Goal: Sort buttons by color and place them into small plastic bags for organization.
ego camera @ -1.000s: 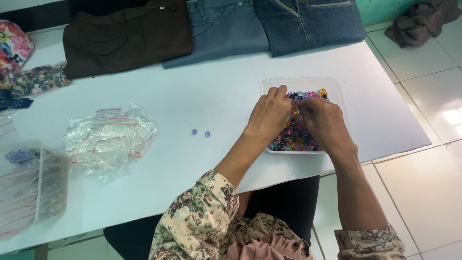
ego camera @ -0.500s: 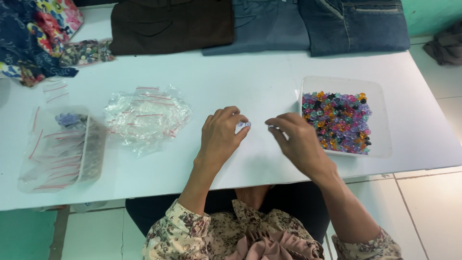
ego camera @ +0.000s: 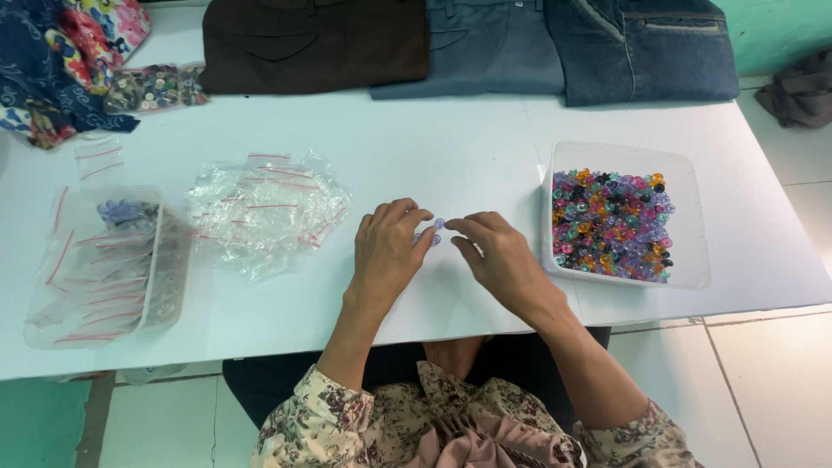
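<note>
My left hand (ego camera: 386,251) and my right hand (ego camera: 501,260) meet fingertip to fingertip on the white table (ego camera: 468,147), just in front of me. Between the fingertips lie a few small lilac buttons (ego camera: 436,227). Both hands have their fingers drawn together and pinch at these buttons. Part of the buttons is hidden under the left fingers. A clear square tray (ego camera: 624,156) full of mixed coloured buttons (ego camera: 611,225) stands to the right of my right hand, not touched.
A heap of small clear zip bags (ego camera: 264,212) lies left of my left hand. Further left is a clear box (ego camera: 104,269) of bags. Folded brown and denim garments (ego camera: 485,43) line the far edge. A bag of buttons (ego camera: 156,87) and patterned cloth (ego camera: 61,61) lie far left.
Both hands have left the button tray and come left to the table's middle. They now close together over the small lilac buttons. The view has shifted left.
</note>
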